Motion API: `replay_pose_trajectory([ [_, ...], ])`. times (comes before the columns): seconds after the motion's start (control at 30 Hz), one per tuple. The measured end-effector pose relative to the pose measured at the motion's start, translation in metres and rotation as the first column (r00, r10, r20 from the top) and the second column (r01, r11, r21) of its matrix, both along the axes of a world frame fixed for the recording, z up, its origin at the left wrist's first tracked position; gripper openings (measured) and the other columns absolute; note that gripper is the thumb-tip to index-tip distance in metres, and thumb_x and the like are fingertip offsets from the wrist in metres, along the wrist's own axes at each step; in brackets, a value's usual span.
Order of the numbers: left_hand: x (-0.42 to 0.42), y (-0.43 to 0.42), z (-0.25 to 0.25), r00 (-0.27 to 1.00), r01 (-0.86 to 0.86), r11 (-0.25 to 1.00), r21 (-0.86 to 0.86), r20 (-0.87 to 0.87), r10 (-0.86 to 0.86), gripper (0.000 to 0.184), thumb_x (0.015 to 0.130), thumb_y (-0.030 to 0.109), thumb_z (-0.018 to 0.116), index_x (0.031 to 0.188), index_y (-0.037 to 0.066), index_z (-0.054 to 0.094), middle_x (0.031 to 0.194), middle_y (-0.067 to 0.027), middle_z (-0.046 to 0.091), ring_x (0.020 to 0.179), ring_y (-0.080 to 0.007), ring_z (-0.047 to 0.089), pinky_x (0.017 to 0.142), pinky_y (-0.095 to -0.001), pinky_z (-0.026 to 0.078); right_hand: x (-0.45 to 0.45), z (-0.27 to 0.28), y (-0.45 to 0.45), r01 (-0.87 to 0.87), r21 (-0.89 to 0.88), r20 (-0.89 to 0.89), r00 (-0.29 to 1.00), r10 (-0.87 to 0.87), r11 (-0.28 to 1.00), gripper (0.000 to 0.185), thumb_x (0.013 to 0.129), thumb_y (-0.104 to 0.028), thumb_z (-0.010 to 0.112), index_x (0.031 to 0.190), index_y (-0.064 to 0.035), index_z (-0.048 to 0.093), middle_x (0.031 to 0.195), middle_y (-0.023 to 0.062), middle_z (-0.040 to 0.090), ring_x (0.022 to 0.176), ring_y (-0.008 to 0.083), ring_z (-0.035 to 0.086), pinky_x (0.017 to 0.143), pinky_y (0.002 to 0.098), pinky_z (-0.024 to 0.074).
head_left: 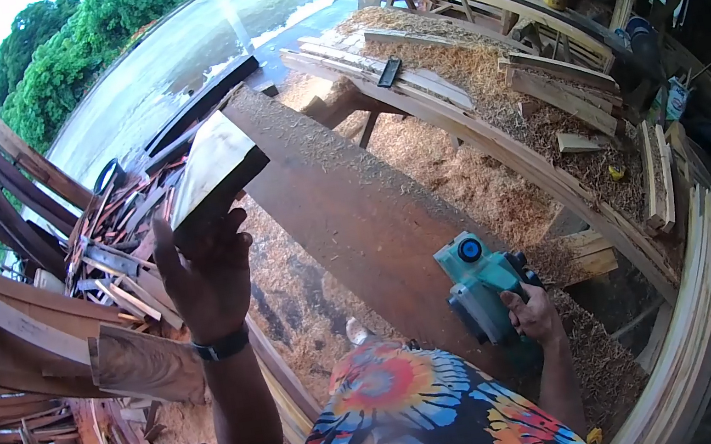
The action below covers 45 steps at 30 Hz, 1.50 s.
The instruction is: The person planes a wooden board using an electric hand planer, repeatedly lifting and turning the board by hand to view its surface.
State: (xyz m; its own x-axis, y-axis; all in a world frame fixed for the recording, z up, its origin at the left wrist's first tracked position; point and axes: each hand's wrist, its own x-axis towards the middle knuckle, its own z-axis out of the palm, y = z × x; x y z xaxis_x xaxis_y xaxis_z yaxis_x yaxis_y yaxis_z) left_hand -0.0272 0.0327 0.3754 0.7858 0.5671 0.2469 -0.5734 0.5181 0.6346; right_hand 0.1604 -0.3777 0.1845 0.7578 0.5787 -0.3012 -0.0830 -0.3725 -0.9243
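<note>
My left hand (215,286) is raised on the left, its fingers closed around the near end of a short wooden board (216,165). The board tilts up and away from me, its pale face lit and its edge dark. On the right, my right hand (533,313) grips the handle of a teal electric planer (479,281). The planer rests on or just over the near part of a long brown plank (354,213) that runs away from me; I cannot tell if its base touches. Wood shavings lie scattered along the plank.
Long timber strips (491,140) flank the plank on the right, with a dark phone-like object (389,73) on them. Shavings (419,151) cover the ground. Scrap wood (129,230) is heaped at left. Curved boards (687,318) stand at lower right. Beyond lies a wet road (189,48).
</note>
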Motion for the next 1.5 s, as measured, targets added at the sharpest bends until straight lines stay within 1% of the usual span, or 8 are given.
replay_pose_trajectory([
  [0.47, 0.005, -0.003, 0.006, 0.997, -0.045, 0.998, 0.054, -0.055, 0.048, 0.068, 0.102, 0.062, 0.041, 0.123, 0.003, 0.068, 0.116, -0.0142, 0.073, 0.098, -0.0259, 0.072, 0.079, -0.0334, 0.058, -0.003, 0.01, 0.004, 0.029, -0.03, -0.056, 0.998, -0.031, 0.999, 0.056, 0.09, -0.061, 0.069, 0.093, -0.0051, 0.063, 0.059, -0.0019, 0.053, 0.05, 0.0082, 0.051, 0.046, 0.0267, 0.0398],
  [0.57, 0.005, -0.002, 0.006, 1.0, -0.002, 1.0, 0.004, 0.003, 0.002, 0.074, 0.101, 0.066, 0.039, 0.124, 0.001, 0.066, 0.114, -0.0156, 0.073, 0.1, -0.0287, 0.071, 0.079, -0.035, 0.058, -0.004, 0.01, 0.004, 0.046, -0.041, -0.063, 0.997, -0.049, 0.998, 0.057, 0.09, -0.061, 0.069, 0.093, -0.005, 0.063, 0.059, -0.0016, 0.053, 0.049, 0.0084, 0.051, 0.046, 0.0268, 0.0395],
  [0.77, 0.004, 0.0, 0.006, 0.997, 0.043, 0.993, -0.108, 0.061, -0.036, 0.085, 0.097, 0.074, 0.036, 0.109, -0.003, 0.072, 0.114, -0.0212, 0.072, 0.104, -0.0405, 0.069, 0.082, -0.0432, 0.057, -0.002, 0.004, 0.001, 0.023, -0.03, -0.047, 0.999, -0.024, 0.999, 0.058, 0.089, -0.063, 0.069, 0.093, -0.0053, 0.061, 0.059, -0.0011, 0.053, 0.047, 0.0089, 0.05, 0.045, 0.0266, 0.0393],
  [0.93, 0.007, -0.001, 0.01, 0.998, 0.034, 0.991, -0.133, 0.059, -0.026, 0.089, 0.095, 0.076, 0.037, 0.092, -0.005, 0.074, 0.109, -0.0235, 0.073, 0.105, -0.0428, 0.068, 0.082, -0.0448, 0.058, -0.004, 0.012, 0.005, 0.011, -0.041, -0.026, 1.0, -0.012, 0.999, 0.059, 0.092, -0.062, 0.065, 0.1, -0.0031, 0.063, 0.058, 0.0003, 0.053, 0.046, 0.0095, 0.049, 0.044, 0.027, 0.0389],
  [1.07, 0.009, 0.001, 0.007, 0.997, 0.031, 0.988, -0.15, 0.079, -0.019, 0.09, 0.095, 0.076, 0.036, 0.1, -0.007, 0.072, 0.1, -0.0212, 0.074, 0.102, -0.0431, 0.07, 0.077, -0.0452, 0.06, 0.0, 0.0, 0.0, 0.013, -0.049, -0.009, 1.0, -0.013, 0.999, 0.063, 0.093, -0.062, 0.064, 0.108, -0.0007, 0.065, 0.059, 0.0007, 0.053, 0.045, 0.0098, 0.049, 0.044, 0.0266, 0.0383],
  [1.2, 0.008, 0.019, -0.007, 0.972, 0.169, 0.986, 0.015, 0.164, -0.169, 0.093, 0.098, 0.075, 0.025, 0.134, -0.003, 0.06, 0.133, -0.0255, 0.063, 0.115, -0.0391, 0.064, 0.087, -0.0409, 0.053, -0.002, 0.002, 0.002, 0.021, -0.028, 0.009, 1.0, -0.021, 0.999, 0.063, 0.093, -0.062, 0.064, 0.107, -0.0008, 0.065, 0.059, 0.0004, 0.053, 0.046, 0.0098, 0.049, 0.044, 0.0266, 0.0377],
  [1.4, 0.013, 0.021, -0.009, 0.95, 0.2, 0.98, 0.011, 0.241, -0.197, 0.092, 0.098, 0.075, 0.029, 0.133, -0.004, 0.06, 0.125, -0.0227, 0.068, 0.115, -0.0394, 0.065, 0.084, -0.0416, 0.054, 0.001, -0.002, 0.001, 0.015, -0.07, 0.014, 1.0, -0.014, 0.997, 0.06, 0.096, -0.06, 0.06, 0.109, -0.0022, 0.065, 0.057, 0.0019, 0.053, 0.045, 0.0114, 0.049, 0.045, 0.0275, 0.0384],
  [1.5, 0.015, 0.011, 0.002, 0.971, 0.136, 0.983, -0.121, 0.212, -0.108, 0.082, 0.099, 0.069, 0.036, 0.115, -0.006, 0.067, 0.097, -0.0178, 0.075, 0.098, -0.0443, 0.071, 0.076, -0.0493, 0.062, 0.002, -0.004, 0.0, -0.01, -0.036, 0.015, 1.0, 0.011, 0.999, 0.06, 0.096, -0.061, 0.06, 0.108, -0.0024, 0.065, 0.057, 0.0019, 0.052, 0.045, 0.0112, 0.049, 0.045, 0.0272, 0.0382],
])
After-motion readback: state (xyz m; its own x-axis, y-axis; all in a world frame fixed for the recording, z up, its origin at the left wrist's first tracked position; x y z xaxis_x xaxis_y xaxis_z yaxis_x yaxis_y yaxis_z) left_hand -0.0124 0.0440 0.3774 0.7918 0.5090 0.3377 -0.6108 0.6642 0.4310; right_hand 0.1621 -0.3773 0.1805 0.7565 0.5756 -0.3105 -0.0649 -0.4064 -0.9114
